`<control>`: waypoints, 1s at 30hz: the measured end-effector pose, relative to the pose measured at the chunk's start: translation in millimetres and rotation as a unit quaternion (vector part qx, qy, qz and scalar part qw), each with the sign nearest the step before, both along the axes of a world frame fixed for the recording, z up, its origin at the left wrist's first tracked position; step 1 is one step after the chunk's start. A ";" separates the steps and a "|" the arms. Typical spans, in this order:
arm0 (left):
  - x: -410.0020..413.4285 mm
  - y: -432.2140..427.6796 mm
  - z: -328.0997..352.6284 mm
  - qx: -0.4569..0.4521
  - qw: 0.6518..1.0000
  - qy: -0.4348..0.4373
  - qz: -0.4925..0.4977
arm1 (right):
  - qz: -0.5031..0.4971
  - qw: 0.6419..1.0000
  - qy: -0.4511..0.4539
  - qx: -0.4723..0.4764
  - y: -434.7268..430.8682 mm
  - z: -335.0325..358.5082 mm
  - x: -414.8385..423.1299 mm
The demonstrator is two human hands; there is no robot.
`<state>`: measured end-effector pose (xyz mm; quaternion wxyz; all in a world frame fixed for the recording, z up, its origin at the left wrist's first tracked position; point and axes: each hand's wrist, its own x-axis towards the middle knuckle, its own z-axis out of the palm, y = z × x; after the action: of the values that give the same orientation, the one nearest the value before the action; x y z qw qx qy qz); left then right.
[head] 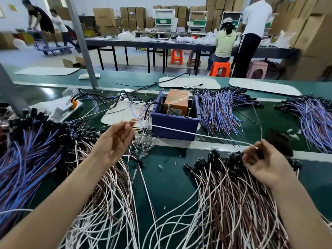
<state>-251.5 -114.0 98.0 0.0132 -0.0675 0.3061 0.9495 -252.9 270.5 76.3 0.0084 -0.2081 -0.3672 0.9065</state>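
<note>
Single white wire [197, 135] held straight across mid-frame above surface [170, 177], ends pinched by left grip [115, 139] and right grip [265, 162]. Sorting step, prob; next, careful alignment with pile [233, 203] lower right needed.

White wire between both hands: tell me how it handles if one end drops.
Probably floppy: the white wire looks straight only because left hand and right hand pinch it taut; loose wires below lie curved. Likely very light, being thin.

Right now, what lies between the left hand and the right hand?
In the head view, one thin white wire spans from left hand to right hand, both pinching it.
</note>
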 end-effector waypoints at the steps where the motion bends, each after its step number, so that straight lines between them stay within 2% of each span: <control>1: 0.3 -2.3 -2.0 0.010 1.000 -0.012 0.010 | -0.007 1.000 0.011 -0.017 0.8 0.4 -0.2; 6: 6.3 -14.0 -11.1 0.058 0.997 -0.041 0.006 | -0.023 0.993 0.070 -0.087 -6.5 5.1 0.8; 10: 6.1 -22.9 -13.8 0.090 0.993 -0.052 0.053 | -0.031 0.996 0.044 -0.073 -11.4 0.4 0.8; 13: 0.3 -28.1 -14.0 0.084 0.989 -0.076 0.093 | -0.001 0.999 0.031 -0.017 -12.8 -5.3 1.1; 17: -9.4 -18.5 -7.7 -0.034 0.995 -0.066 0.069 | 0.006 0.997 0.033 0.071 -21.3 -3.9 -0.8; 23: -30.4 20.3 7.9 -0.157 0.986 -0.032 0.043 | 0.034 0.971 0.106 0.213 -42.8 9.7 -11.0; 27: -47.6 60.8 6.3 -0.369 0.929 0.009 0.020 | 0.047 0.944 0.074 0.317 -66.4 25.6 -30.9; 30: -61.8 91.5 -1.8 -0.433 0.900 0.039 0.027 | 0.041 0.936 0.053 0.346 -87.2 34.9 -51.8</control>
<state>-313.2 -22.4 96.2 -0.0550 -0.0374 0.6854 0.7252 -304.7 183.4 111.2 0.0623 -0.1293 -0.6656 0.7324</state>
